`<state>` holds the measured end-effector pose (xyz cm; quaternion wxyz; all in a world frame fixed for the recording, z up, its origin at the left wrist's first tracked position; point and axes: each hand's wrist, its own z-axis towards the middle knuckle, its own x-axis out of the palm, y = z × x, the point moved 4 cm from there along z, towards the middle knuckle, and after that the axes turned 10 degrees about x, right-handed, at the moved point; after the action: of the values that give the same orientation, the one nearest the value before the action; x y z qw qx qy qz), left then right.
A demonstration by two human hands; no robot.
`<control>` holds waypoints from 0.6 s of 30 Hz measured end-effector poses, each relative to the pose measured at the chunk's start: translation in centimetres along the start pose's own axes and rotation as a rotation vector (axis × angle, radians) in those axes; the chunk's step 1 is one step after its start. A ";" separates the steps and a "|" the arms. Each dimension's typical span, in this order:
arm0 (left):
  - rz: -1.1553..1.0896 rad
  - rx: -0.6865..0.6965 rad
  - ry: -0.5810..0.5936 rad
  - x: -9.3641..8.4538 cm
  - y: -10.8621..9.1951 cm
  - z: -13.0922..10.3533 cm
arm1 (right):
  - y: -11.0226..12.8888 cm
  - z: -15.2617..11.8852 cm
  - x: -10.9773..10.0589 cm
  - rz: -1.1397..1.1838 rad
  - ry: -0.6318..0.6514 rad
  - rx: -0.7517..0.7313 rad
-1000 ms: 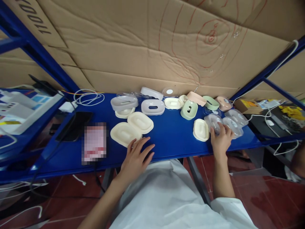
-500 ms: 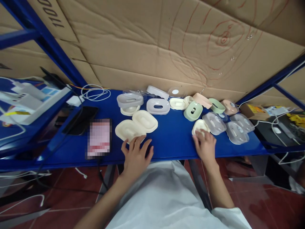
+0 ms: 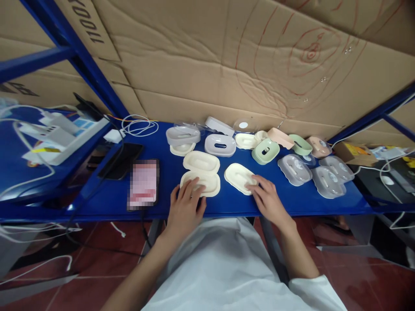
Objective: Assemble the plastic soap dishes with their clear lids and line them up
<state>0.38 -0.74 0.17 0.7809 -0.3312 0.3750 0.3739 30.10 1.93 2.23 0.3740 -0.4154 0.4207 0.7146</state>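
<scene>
Two cream oval trays lie one behind the other on the blue table point(image 3: 240, 206). My left hand point(image 3: 188, 206) rests with spread fingers on the front cream tray point(image 3: 210, 181); the back cream tray point(image 3: 201, 163) touches it. To the right, my right hand point(image 3: 267, 198) has its thumb and fingers on the right edge of a separate cream oval piece point(image 3: 239, 178), which lies flat. Behind them are a lilac oval box with a slot point(image 3: 220, 144), a green slotted box point(image 3: 266, 151) and a grey-lilac box point(image 3: 183, 135).
A phone with a blurred screen point(image 3: 143, 183) and a black phone point(image 3: 120, 162) are at the left, near a power strip point(image 3: 69, 140) and cables. Clear-lidded boxes point(image 3: 295, 169) stand right. Cardboard point(image 3: 194, 56) walls the back.
The right cream piece and my right hand have moved left, toward the middle. The left pair of trays has turned into a front-to-back row. The view has shifted slightly.
</scene>
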 end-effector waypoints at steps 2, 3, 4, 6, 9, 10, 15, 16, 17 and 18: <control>0.025 -0.017 -0.028 0.0 -0.2 -0.1 | -1.9 2.3 -0.6 -0.078 -0.061 0.019; 0.032 -0.009 -0.042 -0.1 -0.3 -0.2 | -3.0 3.6 -1.0 -0.138 -0.092 0.033; 0.032 0.010 -0.049 -0.1 -0.6 -0.2 | -4.1 5.0 -1.3 -0.203 -0.112 0.045; 0.006 0.074 -0.047 -0.2 -1.1 -0.4 | -5.9 7.4 -1.7 -0.316 -0.090 0.058; -0.027 0.149 -0.051 -0.2 -1.7 -0.5 | -6.3 8.9 -1.8 -0.345 -0.039 0.035; -0.028 0.162 -0.057 -0.1 -1.9 -0.4 | -5.6 8.8 -1.9 -0.319 -0.051 0.015; -0.013 0.183 -0.052 0.3 -2.1 0.0 | 2.3 6.3 -0.6 -0.161 -0.094 -0.149; -0.010 0.177 -0.040 0.4 -2.1 0.1 | 3.9 5.9 -0.1 -0.144 -0.065 -0.193; -0.006 0.169 -0.024 0.4 -2.1 0.1 | 5.2 5.6 0.4 -0.128 -0.030 -0.243; -0.003 0.159 -0.010 0.5 -2.0 0.1 | 6.1 5.4 0.8 -0.113 0.007 -0.294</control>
<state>2.30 -1.49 0.33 0.8072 -0.2666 0.3991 0.3435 22.92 4.74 4.93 0.3473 -0.4912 0.2890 0.7447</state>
